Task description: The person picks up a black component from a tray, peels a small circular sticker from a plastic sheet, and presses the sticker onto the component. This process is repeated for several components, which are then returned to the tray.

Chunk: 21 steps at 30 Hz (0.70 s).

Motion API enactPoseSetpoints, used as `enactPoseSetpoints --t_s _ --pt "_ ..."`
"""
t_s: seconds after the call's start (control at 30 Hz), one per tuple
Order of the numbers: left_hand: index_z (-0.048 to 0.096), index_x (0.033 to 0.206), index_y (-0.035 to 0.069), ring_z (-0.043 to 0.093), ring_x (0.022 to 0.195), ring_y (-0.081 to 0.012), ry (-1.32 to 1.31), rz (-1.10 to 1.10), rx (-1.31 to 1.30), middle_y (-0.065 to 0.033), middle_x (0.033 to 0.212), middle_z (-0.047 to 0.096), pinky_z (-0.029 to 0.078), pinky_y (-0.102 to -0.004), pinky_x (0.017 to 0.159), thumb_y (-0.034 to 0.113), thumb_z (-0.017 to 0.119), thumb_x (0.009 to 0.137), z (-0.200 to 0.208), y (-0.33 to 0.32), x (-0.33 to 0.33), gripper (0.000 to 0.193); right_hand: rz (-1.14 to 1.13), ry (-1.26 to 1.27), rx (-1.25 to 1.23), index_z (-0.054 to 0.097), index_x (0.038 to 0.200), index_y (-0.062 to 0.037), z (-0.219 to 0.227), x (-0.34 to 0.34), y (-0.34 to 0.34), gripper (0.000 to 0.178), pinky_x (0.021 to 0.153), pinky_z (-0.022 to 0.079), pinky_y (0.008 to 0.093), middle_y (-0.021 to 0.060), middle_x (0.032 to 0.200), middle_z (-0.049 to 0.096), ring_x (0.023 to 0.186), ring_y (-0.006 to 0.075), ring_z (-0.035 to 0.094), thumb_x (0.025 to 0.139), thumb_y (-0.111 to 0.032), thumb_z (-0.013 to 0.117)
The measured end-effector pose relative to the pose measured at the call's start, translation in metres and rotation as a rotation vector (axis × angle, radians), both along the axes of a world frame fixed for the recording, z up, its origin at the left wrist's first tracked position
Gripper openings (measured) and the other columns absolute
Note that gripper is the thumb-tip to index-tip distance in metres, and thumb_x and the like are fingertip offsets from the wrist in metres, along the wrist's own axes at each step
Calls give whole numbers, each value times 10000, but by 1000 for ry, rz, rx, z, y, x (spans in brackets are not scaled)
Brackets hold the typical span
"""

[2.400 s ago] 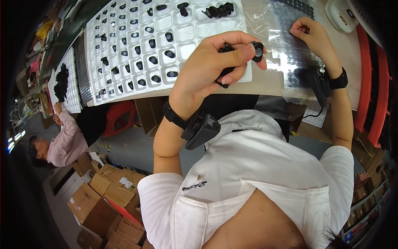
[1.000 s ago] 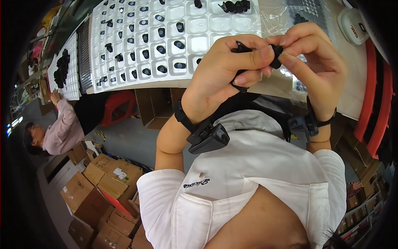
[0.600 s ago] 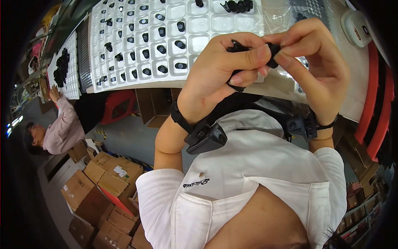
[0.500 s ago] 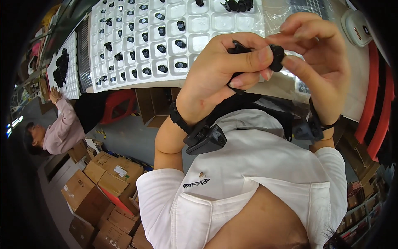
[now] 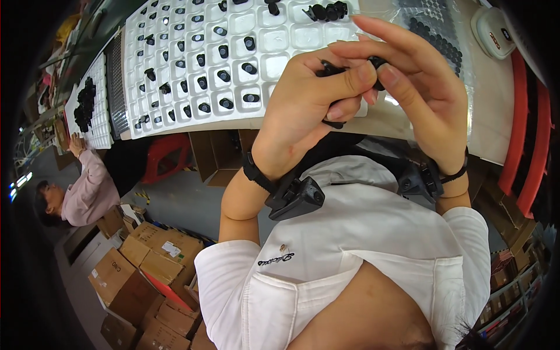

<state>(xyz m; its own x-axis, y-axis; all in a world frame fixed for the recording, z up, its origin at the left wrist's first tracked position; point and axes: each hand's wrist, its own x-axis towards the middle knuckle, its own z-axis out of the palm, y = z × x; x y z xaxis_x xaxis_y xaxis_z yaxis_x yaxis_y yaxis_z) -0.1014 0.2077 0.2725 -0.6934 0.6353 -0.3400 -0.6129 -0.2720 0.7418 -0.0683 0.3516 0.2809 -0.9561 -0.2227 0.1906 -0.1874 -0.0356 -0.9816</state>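
Observation:
Over the table's near edge my two hands meet around a small rounded black part. My left hand pinches it between thumb and forefinger. More black pieces stick out from that hand's curled fingers; their kind is partly hidden. My right hand grips the same part from the other side with thumb and fingertips, its upper finger extended. Just beyond and left of my hands lies a white compartment tray, many of its pockets holding a small black oval part. A clump of black parts rests at its far right.
At the right, a plastic-covered sheet carries round black discs. A white lidded container and red chair slats are beyond it. Another person works at far left beside a tray with black parts. Cardboard boxes stand below.
My right hand has shifted left and tilted inward, closing nearer to my left hand. The black part between them now shows less and sits slightly farther left.

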Motion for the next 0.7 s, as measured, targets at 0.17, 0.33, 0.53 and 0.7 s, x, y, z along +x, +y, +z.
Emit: enactPoseSetpoints --t_s 0.17,0.33,0.53,0.7 --pt "522 784 -14 309 416 -48 340 54 -242 -40 613 498 237 -167 392 138 515 784 -1 3 -15 152 -94 23 33 362 1147 45 1 -5 18 359 829 365 279 180 1071 483 987 211 476 816 -84 411" --pt "560 864 -30 453 489 -183 775 155 -829 -42 615 525 359 -232 472 39 530 735 -4 0 -61 149 -326 22 489 433 1107 -5 -27 12 97 331 776 385 255 92 1030 512 901 155 504 785 -69 477" --pt "466 1009 -57 408 561 -112 380 65 -377 -55 738 494 308 -184 449 70 472 789 -22 -23 -93 254 -351 -135 681 543 911 -17 -61 29 116 187 663 377 200 35 866 534 761 95 498 725 -40 550" --pt "436 1009 -59 395 631 -82 -294 174 18 -129 894 476 298 -175 443 91 434 807 2 -8 -73 252 -419 -95 718 551 794 1 -71 29 112 107 585 355 185 21 718 501 645 81 452 690 -8 575"
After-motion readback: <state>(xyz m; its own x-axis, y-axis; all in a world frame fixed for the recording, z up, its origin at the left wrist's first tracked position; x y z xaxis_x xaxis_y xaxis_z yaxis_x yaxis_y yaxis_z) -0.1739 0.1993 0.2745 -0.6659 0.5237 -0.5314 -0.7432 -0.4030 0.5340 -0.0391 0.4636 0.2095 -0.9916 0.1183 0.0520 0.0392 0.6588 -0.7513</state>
